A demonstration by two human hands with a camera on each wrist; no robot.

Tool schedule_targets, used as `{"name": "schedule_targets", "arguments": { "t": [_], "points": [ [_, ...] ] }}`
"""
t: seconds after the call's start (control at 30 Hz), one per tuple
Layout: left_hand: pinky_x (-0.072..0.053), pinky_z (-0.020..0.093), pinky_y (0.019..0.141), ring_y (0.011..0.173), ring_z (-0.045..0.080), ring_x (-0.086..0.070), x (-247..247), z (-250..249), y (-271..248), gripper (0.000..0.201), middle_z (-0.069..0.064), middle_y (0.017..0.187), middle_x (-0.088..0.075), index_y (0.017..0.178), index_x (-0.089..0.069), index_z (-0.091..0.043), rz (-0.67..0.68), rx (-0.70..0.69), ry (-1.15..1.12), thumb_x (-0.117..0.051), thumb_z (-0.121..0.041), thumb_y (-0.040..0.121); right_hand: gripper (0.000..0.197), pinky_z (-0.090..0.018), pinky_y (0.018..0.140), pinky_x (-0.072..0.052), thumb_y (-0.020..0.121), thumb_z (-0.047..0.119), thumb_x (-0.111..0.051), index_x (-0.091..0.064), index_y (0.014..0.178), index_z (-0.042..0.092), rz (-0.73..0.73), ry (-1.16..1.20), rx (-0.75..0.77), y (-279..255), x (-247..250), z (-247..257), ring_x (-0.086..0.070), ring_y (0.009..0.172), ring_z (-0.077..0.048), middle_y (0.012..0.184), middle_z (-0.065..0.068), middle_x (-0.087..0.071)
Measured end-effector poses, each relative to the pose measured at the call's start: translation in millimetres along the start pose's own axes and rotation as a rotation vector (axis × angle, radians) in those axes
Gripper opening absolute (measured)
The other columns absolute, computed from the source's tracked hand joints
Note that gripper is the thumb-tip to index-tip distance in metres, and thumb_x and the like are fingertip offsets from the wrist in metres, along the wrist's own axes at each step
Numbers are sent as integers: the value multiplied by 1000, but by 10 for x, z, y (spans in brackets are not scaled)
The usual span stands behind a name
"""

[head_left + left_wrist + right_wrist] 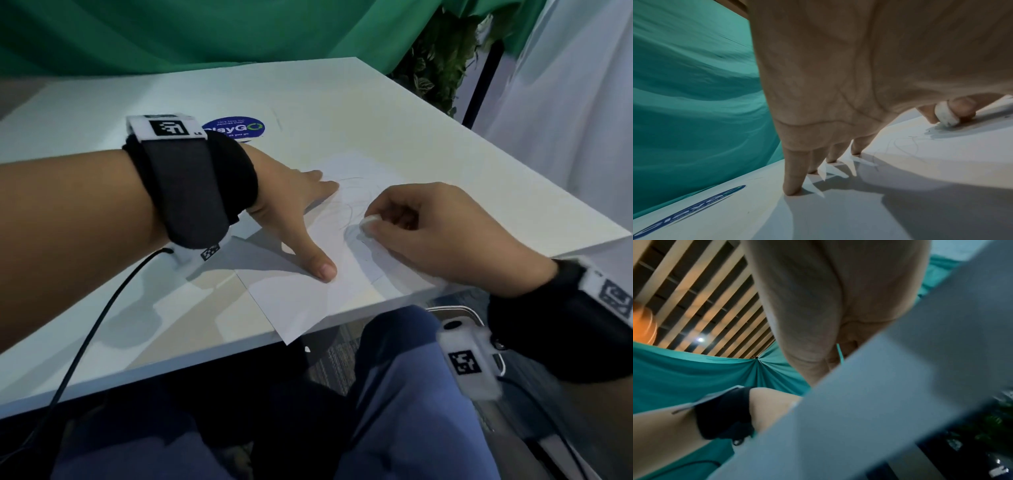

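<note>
White table [376, 113] carries a blue round sticker [234, 127] on its far side & a white paper sheet [301, 294] w/ faint pencil scribbles, lying skewed at the near edge, one corner overhanging. Left hand [287, 205] lies spread on the sheet's left part, fingers straight, tips & thumb pressing it down, holding nothing. Right hand [442, 233], just to the right, has its fingers curled, thumb & forefinger pinching a small white eraser [368, 224], whose lower end touches the paper among the scribbles, approx. mid-sheet.
</note>
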State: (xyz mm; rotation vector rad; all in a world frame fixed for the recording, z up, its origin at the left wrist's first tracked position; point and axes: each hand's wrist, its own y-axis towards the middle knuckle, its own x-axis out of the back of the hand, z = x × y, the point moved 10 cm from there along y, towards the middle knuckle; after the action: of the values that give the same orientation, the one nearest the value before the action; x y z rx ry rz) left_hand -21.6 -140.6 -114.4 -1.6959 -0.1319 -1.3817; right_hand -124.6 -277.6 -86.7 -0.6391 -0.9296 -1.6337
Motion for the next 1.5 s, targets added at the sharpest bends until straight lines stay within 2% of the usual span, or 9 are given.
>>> {"name": "schedule_targets", "arguments": {
  "t": [0.2,0.37,0.6,0.73,0.9,1.07,1.2,1.37,1.5],
  "points": [
    [-4,44,129,160,11,7,-5,10,-19,161,-15,172,18,163,14,-43,-5,23,-3,-66,-101,36,4,-27,72,-50,92,24,-72,-74,92,21,-123,-55,67,-6,-91,103,-59,74,-9,82,8,-65],
    [-2,45,129,160,12,9,-8,6,-7,163,-16,172,21,163,16,-43,16,20,-19,-68,-99,33,9,-12,62,-41,92,34,-73,-74,89,26,168,-162,141,35,-199,393,-57,68,0,72,13,-63],
    [-6,45,128,160,14,6,-13,16,42,162,-14,172,18,159,12,-55,-3,-16,1,-62,-107,25,13,-29,71,-53,93,37,-72,-76,92,25,357,-362,114,543,-193,383,-68,80,-16,81,8,-73],
    [-16,50,127,160,18,-4,-21,-43,9,140,-19,172,11,146,-5,-73,1,-60,-36,-63,-107,22,11,-25,67,-52,92,39,-71,-74,88,29,495,-366,200,365,-382,582,-63,72,-9,78,10,-71],
    [-6,47,128,161,16,5,-7,28,16,163,-13,172,22,160,18,-51,2,18,9,-62,-106,28,12,-35,75,-57,91,37,-72,-74,88,26,431,-455,93,655,-175,351,-69,83,-20,81,7,-73],
    [-11,41,124,160,14,4,-26,0,-15,152,-15,171,23,160,7,-57,11,6,-19,-66,-100,33,13,-25,70,-54,90,43,-70,-74,87,31,569,-432,196,433,-386,541,-66,74,-9,79,10,-72],
    [-7,41,125,160,13,6,-8,42,27,161,-14,171,24,160,18,-50,2,26,4,-65,-104,33,11,-27,65,-52,92,36,-73,-74,88,27,456,-467,99,710,-201,342,-67,78,-15,81,8,-72],
    [-18,40,122,159,15,-8,1,-19,9,142,-20,172,7,152,-1,-68,3,-46,-53,-68,-101,31,14,-27,70,-55,90,44,-72,-75,88,31,591,-405,209,534,-428,583,-66,74,-12,79,10,-72],
    [-9,45,128,161,14,0,34,144,59,165,-16,172,19,161,15,-48,8,57,-14,-60,-108,27,14,-31,72,-56,91,40,-72,-76,90,27,483,-461,107,947,-274,387,-70,86,-22,83,7,-74]
  ]
}}
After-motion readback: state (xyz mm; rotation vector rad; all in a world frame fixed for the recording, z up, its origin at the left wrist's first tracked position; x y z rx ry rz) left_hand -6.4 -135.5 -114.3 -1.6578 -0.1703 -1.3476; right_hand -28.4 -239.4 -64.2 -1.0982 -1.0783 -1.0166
